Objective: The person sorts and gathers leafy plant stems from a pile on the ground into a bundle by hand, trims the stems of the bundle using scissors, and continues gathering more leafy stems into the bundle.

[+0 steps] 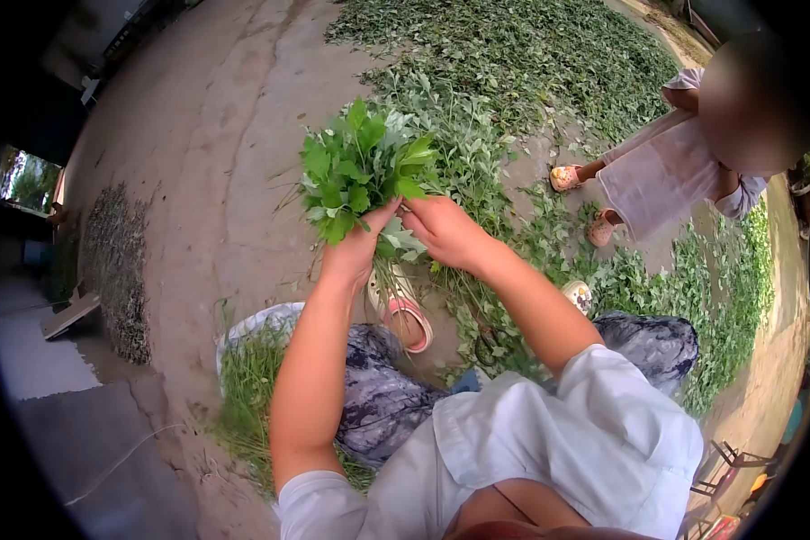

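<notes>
A bunch of green leafy stems [355, 171] is held up in front of me, its broad leaves at the top and thin stalks hanging below. My left hand [355, 249] is wrapped around the stalks just under the leaves. Close beside it, my right hand [448, 232] has its fingers closed at the near right side of the same bunch, touching stems and a few pale leaves. Its fingertips are partly hidden.
Cut greenery [513, 63] covers the ground ahead and right. A white-rimmed container of grassy stalks [256, 360] stands by my left leg. At the right, another person in a pale skirt [661, 175] stands nearby. A dark plant pile [117, 270] lies far left.
</notes>
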Action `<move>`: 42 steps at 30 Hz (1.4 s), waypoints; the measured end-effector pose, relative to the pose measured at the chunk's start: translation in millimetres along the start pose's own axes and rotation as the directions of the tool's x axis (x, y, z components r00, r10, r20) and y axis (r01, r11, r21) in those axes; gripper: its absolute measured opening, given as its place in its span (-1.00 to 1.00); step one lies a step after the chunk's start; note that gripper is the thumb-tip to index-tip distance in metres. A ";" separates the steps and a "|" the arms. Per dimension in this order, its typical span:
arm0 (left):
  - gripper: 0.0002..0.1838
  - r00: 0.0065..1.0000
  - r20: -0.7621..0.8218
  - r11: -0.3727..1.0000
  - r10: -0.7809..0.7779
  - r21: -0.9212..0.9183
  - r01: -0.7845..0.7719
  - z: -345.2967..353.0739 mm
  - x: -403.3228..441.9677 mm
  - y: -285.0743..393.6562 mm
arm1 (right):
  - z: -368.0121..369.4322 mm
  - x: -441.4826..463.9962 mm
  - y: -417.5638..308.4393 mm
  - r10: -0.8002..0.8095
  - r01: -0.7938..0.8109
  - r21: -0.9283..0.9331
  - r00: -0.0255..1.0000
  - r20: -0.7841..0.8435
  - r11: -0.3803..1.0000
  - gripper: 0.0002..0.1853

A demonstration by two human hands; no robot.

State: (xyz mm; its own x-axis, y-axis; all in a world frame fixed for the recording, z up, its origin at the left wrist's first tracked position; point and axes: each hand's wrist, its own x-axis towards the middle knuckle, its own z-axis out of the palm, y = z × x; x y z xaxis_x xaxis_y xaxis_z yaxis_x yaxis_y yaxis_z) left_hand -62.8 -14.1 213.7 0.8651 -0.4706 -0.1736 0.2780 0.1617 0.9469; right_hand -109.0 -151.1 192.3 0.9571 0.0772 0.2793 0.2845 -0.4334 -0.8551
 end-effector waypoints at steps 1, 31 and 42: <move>-0.74 1.000 -0.021 1.000 0.001 0.005 -0.001 1.0 -1.2 -1.5 | 1.5 -4.4 -2.5 -0.037 0.036 -0.115 0.999 -0.008 0.993 -0.83; -0.54 0.977 -0.065 0.971 -0.204 0.113 0.210 -17.8 10.5 0.1 | 14.6 -0.4 72.9 0.446 -0.396 0.350 0.892 -0.072 0.849 -0.63; -0.65 0.967 -0.071 0.970 -0.244 -0.005 0.244 -6.7 4.1 10.3 | 4.2 -1.7 -13.0 0.232 -0.157 0.254 0.924 -0.303 0.954 -0.58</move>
State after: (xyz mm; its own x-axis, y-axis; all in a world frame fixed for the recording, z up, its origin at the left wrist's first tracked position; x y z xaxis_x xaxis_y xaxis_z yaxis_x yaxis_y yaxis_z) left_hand -53.5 -8.5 221.0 0.7984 -0.4333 -0.4181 0.4830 0.0461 0.8744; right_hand -114.1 -141.8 201.0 0.9341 -0.3011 0.1919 0.1356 -0.1978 -0.9708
